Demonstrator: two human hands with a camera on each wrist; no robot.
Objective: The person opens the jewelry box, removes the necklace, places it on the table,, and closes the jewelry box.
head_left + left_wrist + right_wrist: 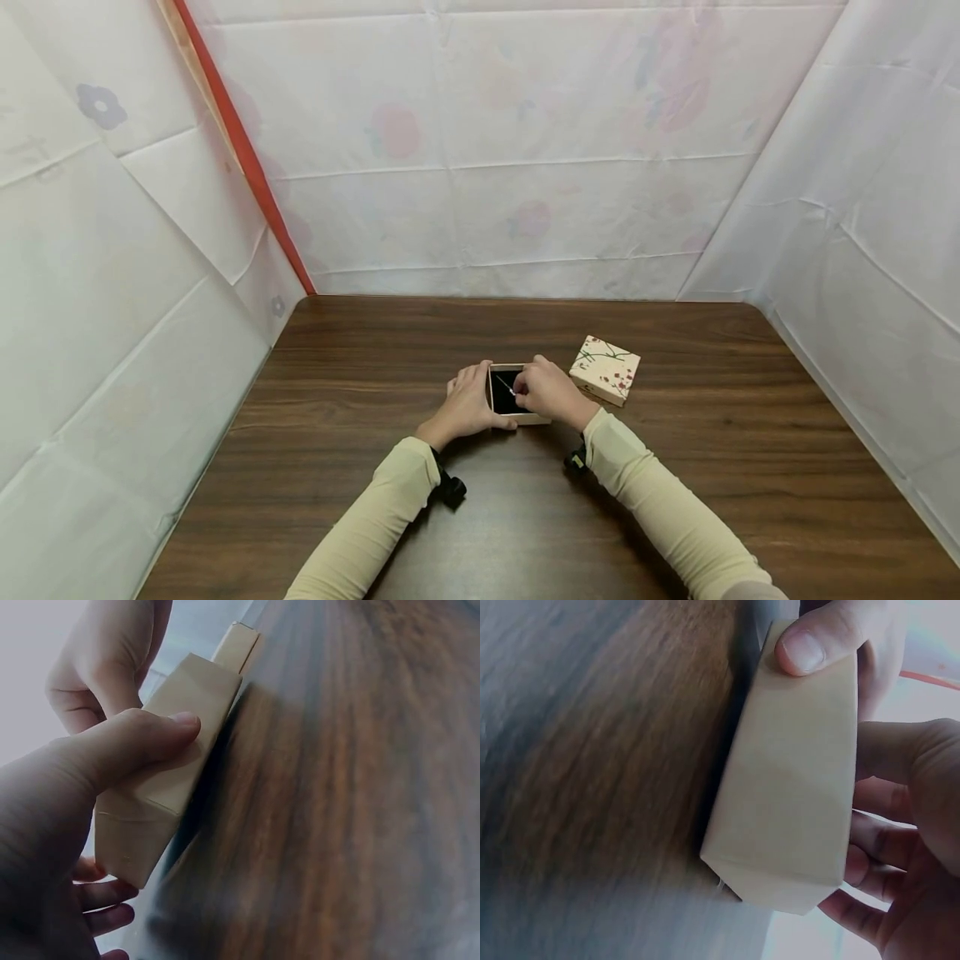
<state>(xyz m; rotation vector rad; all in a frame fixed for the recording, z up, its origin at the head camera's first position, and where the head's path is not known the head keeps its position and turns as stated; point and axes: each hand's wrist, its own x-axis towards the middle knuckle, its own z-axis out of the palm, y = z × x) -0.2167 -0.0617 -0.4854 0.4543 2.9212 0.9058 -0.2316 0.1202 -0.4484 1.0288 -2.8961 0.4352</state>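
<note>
A small cream cardboard box (pixel 534 419) with a black lining (pixel 504 403) sits lidless on the table. My left hand (pixel 467 406) grips its left side, the thumb lying along the front wall and the fingers reaching round toward the back. In the left wrist view that thumb (pixel 161 739) presses on the box's plain wall (pixel 199 697). My right hand (pixel 551 392) dips over the box from the right, thumb and fingertips pinching a thin silvery piece of jewellery (pixel 505 384) against the dark lining. In the right wrist view the box wall (pixel 787 772) hides those fingertips.
Just right of the box, the cream lid (pixel 606 371) with red flowers and green stems lies on the dark wood table (pixel 360 358). White printed sheets (pixel 480 150) hang behind and on both sides, with a red strip (pixel 247 158) at the back left.
</note>
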